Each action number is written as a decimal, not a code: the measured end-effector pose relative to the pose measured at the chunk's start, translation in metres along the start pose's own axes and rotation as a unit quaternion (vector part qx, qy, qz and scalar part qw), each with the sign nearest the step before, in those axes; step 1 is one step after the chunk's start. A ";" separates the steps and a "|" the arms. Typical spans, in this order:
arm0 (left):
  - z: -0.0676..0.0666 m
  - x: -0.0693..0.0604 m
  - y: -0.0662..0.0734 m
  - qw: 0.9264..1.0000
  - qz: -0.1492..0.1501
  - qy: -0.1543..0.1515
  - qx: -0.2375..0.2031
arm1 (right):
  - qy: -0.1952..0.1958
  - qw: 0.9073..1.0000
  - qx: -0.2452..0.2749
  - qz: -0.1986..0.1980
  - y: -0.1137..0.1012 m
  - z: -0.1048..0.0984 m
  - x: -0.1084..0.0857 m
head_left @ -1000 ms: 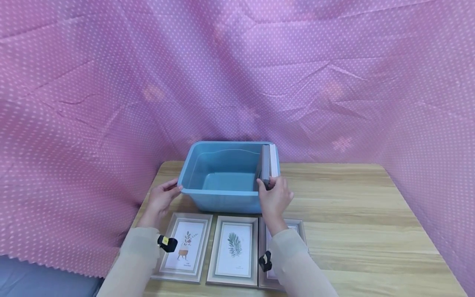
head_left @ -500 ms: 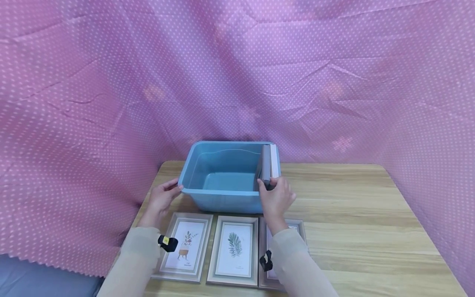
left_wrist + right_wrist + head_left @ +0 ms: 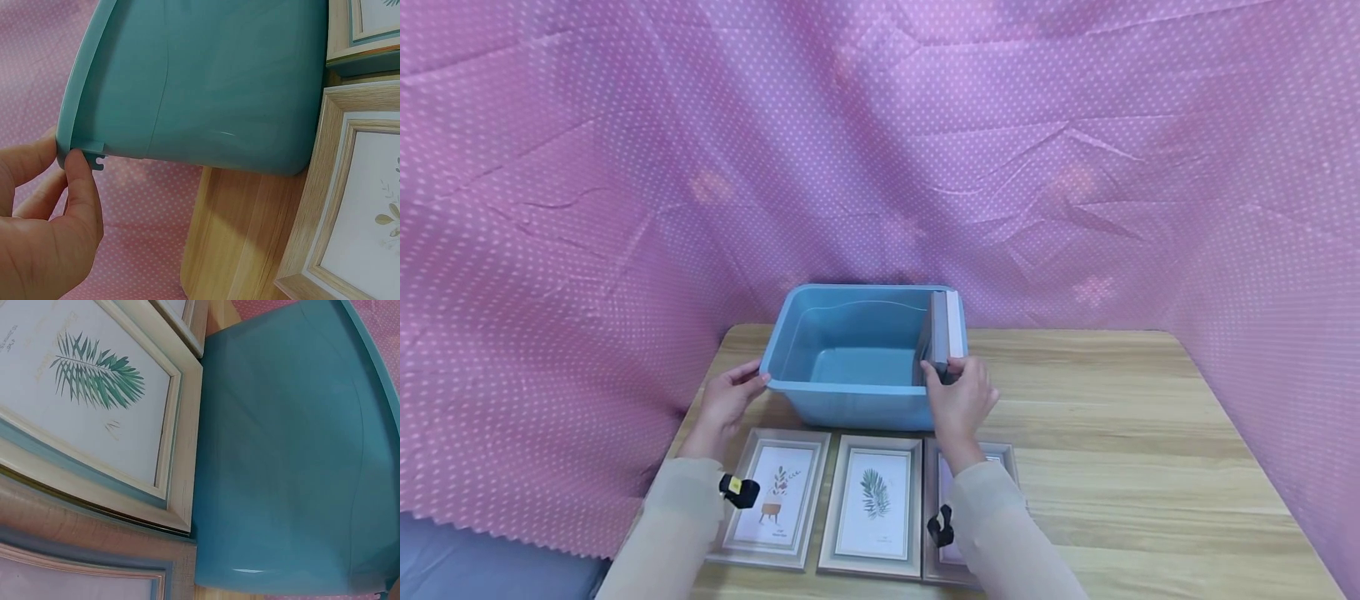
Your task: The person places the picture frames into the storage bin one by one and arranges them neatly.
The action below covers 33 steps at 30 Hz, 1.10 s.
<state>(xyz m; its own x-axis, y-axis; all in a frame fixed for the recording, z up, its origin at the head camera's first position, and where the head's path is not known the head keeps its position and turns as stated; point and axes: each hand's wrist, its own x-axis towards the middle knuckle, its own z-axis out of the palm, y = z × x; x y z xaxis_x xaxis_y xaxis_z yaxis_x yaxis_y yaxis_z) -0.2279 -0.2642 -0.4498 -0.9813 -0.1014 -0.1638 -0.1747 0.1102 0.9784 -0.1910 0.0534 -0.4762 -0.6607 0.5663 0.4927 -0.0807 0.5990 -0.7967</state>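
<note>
A blue plastic tub (image 3: 850,408) stands at the back of the table. My left hand (image 3: 727,404) pinches its front left rim corner, thumb on the outside in the left wrist view. At the tub's right end, a grey picture frame (image 3: 938,333) stands on edge, beside a white slab-like piece (image 3: 954,325) also seen edge-on. My right hand (image 3: 961,404) pinches the near end of the grey frame between thumb and fingers, over the tub's front rim. In the right wrist view that hand is almost wholly out of sight.
In front of the tub lie a frame with a potted-plant print (image 3: 775,500), one with a green leaf print (image 3: 872,504), and a third frame (image 3: 1006,458) partly under my right forearm. Pink dotted cloth (image 3: 880,167) hangs around the wooden table (image 3: 1120,433).
My right hand and the grey frame's near end shift very slightly to the right, toward the white piece. The left hand stays at the tub's corner.
</note>
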 end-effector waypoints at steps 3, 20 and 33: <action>0.000 0.000 0.000 1.000 -0.002 -0.001 0.001 | -0.005 1.000 0.010 -0.004 0.002 -0.001 0.001; 0.013 -0.002 0.005 1.000 -0.013 0.018 -0.020 | -0.088 0.981 0.166 0.043 0.008 -0.020 0.026; 0.019 0.017 0.007 0.999 -0.018 0.027 -0.019 | -0.216 0.958 0.189 -0.005 0.024 -0.025 0.057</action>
<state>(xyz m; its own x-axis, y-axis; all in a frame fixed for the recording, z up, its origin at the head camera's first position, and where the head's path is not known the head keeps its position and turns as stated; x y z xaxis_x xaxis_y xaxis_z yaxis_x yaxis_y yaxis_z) -0.2473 -0.2459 -0.4477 -0.9687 -0.1571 -0.1922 -0.2046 0.0672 0.9765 -0.2118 0.1141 -0.4585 -0.8995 0.2249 0.3745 -0.2990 0.3082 -0.9031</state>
